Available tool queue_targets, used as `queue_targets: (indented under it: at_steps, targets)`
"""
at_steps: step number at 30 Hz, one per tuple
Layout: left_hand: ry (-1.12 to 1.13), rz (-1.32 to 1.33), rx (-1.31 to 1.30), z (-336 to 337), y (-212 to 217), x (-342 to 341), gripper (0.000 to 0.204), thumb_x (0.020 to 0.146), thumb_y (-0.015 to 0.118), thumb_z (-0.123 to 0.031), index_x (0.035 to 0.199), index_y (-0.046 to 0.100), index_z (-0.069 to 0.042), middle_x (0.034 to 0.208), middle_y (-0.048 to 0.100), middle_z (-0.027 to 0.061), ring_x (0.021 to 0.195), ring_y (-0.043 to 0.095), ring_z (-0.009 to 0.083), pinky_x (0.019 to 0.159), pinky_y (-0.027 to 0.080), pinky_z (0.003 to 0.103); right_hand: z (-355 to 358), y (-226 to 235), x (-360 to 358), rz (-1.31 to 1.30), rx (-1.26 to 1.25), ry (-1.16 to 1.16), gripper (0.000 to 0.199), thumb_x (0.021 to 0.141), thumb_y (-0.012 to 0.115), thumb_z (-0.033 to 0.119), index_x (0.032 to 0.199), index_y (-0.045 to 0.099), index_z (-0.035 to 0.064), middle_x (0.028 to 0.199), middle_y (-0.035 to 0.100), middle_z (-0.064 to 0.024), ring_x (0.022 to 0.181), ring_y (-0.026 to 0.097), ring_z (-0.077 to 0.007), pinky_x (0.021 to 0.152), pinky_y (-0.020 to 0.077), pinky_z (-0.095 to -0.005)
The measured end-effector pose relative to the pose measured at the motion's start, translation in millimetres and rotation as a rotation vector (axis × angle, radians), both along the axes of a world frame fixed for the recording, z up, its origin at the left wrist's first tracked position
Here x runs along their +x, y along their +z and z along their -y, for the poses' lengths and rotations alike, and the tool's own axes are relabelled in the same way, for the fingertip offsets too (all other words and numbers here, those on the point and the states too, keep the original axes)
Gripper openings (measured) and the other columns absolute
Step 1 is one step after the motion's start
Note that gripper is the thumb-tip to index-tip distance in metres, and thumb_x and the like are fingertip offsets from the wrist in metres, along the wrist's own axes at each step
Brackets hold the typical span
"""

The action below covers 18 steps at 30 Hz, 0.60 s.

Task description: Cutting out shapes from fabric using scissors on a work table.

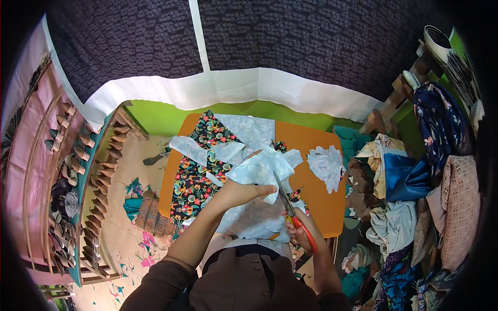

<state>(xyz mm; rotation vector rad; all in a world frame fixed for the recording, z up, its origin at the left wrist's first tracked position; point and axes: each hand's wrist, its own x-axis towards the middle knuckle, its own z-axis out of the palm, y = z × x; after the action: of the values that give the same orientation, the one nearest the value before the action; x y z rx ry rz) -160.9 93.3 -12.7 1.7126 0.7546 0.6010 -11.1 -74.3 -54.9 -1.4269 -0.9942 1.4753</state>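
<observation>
My left hand (241,194) grips a pale, faintly patterned fabric piece (259,171) above the table, its thumb pressed on top and the other fingers hidden beneath. My right hand (300,226) is closed round the red handles of a pair of scissors (306,237). Their metal blades point up and away from me, along the right side of the pale fabric; whether they are parted is hard to tell. Black floral fabric (194,181) lies under the work on the left of the orange table (309,135), with small pale pieces on it. More pale cloth hangs toward my lap.
A crumpled pale cloth (327,167) rests at the table's right. Folded and heaped fabrics (394,223) crowd the right side. On the left stands a rack of wooden shoe forms (106,181). Coloured scraps (149,249) litter the floor. A dark curtain (290,41) hangs beyond the table.
</observation>
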Motion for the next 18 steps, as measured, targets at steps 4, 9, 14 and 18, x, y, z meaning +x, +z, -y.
queue_targets:
  at_steps: [4, 9, 14, 18]
  targets:
    - [-0.013, -0.031, 0.050, -1, 1, -2, 0.077, 0.064, 0.072, -0.021, 0.125, 0.032, 0.002, 0.112, 0.050, 0.0150, 0.102, 0.047, 0.0191, 0.088, 0.037, 0.028, 4, -17, 6, 0.150, 0.141, 0.032, 0.074, 0.073, 0.040, 0.068, 0.110, 0.045, 0.0038, 0.067, 0.047, -0.0036, 0.061, 0.046, -0.0132, 0.059, 0.0387, -0.0256]
    - [-0.136, -0.087, -0.052, -2, 2, 1, 0.068, 0.068, 0.068, -0.021, 0.123, 0.036, 0.000, 0.109, 0.052, 0.0147, 0.098, 0.050, 0.0200, 0.085, 0.040, 0.029, 7, -18, 7, 0.154, 0.099, -0.006, 0.072, 0.074, 0.043, 0.066, 0.110, 0.045, 0.0036, 0.066, 0.046, -0.0031, 0.061, 0.046, -0.0128, 0.060, 0.0389, -0.0252]
    - [-0.016, 0.005, -0.018, 2, 1, 4, 0.066, 0.070, 0.067, -0.018, 0.125, 0.034, -0.005, 0.108, 0.051, 0.0101, 0.097, 0.049, 0.0167, 0.084, 0.039, 0.029, 3, -22, 7, 0.018, -0.042, -0.053, 0.075, 0.072, 0.046, 0.066, 0.112, 0.043, 0.0032, 0.070, 0.045, -0.0019, 0.062, 0.044, -0.0106, 0.059, 0.0383, -0.0230]
    - [-0.061, 0.017, 0.054, 1, -8, 3, 0.069, 0.070, 0.067, -0.017, 0.128, 0.031, -0.008, 0.106, 0.051, 0.0103, 0.096, 0.049, 0.0171, 0.082, 0.039, 0.029, 1, -6, -1, -0.054, 0.066, -0.005, 0.084, 0.067, 0.048, 0.070, 0.116, 0.039, 0.0019, 0.073, 0.041, 0.0013, 0.061, 0.039, -0.0060, 0.055, 0.0347, -0.0197]
